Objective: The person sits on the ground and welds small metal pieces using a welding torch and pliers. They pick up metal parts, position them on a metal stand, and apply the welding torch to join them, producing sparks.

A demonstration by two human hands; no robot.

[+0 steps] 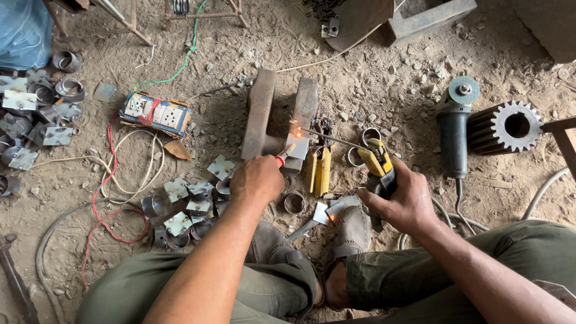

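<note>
Steel plate is steadied by red-handled pliers clenched in the left hand; the yellow electrode holder is gripped by the right hand, its rod angled leftward to the plate.

- The right hand grips a yellow-and-black electrode holder; its thin welding rod reaches left to a spot of orange sparks.
- The sparks sit on a small square grey metal plate leaning against a rusty U-shaped steel block on the dirt floor.
- The left hand is closed on a red-handled tool whose tip touches that plate.
- A black angle grinder lies right of the holder, beside a dark toothed steel gear.
- A pile of welded ring-and-plate pieces lies left of the left hand, near a white socket board.
</note>
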